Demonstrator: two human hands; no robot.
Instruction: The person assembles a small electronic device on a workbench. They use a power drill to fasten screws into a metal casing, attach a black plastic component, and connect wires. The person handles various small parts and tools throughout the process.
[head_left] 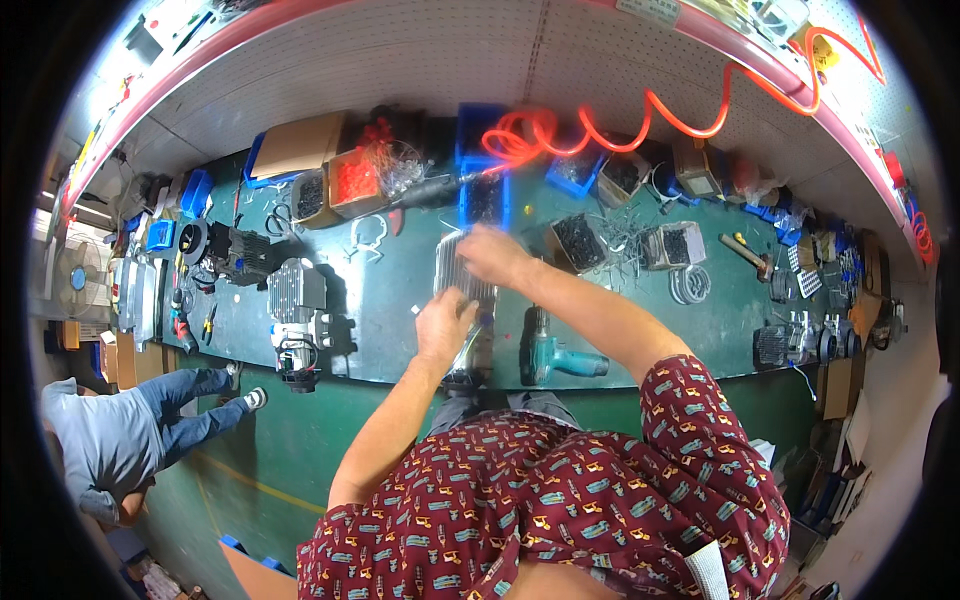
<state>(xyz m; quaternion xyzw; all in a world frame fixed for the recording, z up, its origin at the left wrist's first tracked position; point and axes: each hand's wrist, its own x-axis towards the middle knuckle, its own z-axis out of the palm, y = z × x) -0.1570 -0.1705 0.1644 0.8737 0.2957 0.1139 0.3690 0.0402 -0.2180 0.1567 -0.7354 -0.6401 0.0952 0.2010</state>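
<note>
A silver finned metal unit (452, 265), like a small motor or compressor, stands in front of me near the bench's front edge. My left hand (445, 322) is on its near part, fingers curled and pressed together; what they pinch is hidden. Farther up, my right hand (492, 256) lies over the top right of the fins with its fingers bent inward, and anything in them is too small to make out. Wires show below my left hand, by the unit's dark lower end (462, 380). A teal cordless drill (565, 360) lies to the right.
A blurred orange coiled air hose (620, 140) hangs over the bench, with a dark tool (430, 190) at its end. Boxes of small parts (578, 243) and blue bins (485, 200) line the back. Another finned unit (298, 315) stands left. A person (130, 430) is at far left.
</note>
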